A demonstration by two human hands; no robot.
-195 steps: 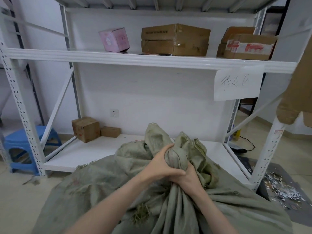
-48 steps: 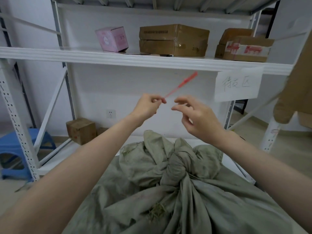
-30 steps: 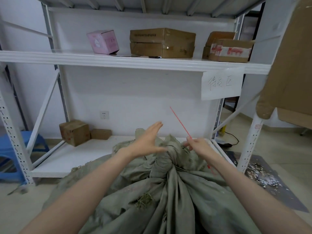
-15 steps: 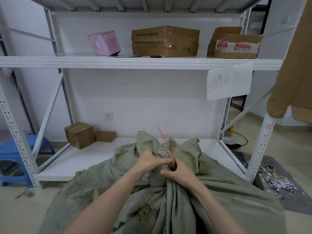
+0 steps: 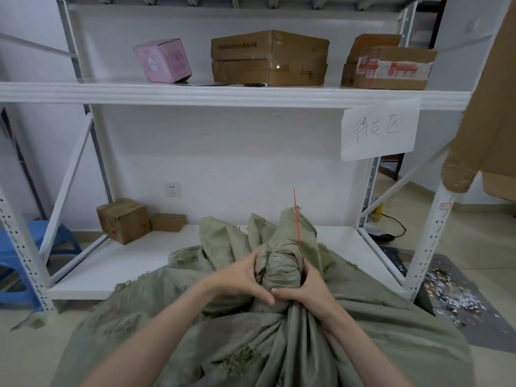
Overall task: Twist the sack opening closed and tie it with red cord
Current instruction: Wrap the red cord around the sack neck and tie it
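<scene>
Right now both hands clamp the twisted neck of the green sack (image 5: 279, 342), left hand (image 5: 237, 283) and right hand (image 5: 303, 287) touching at the thumbs, while the red cord (image 5: 296, 219) sticks up beside the right hand, before the shelf (image 5: 223, 94)

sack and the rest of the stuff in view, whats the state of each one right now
sack: opening gathered into a twisted neck, no knot visible
red cord: free end sticking up beside the neck, not tied
left hand: clamped on the neck
right hand: clamped on the neck and cord
pink box: tilted on the upper shelf
taped box: closed
</scene>
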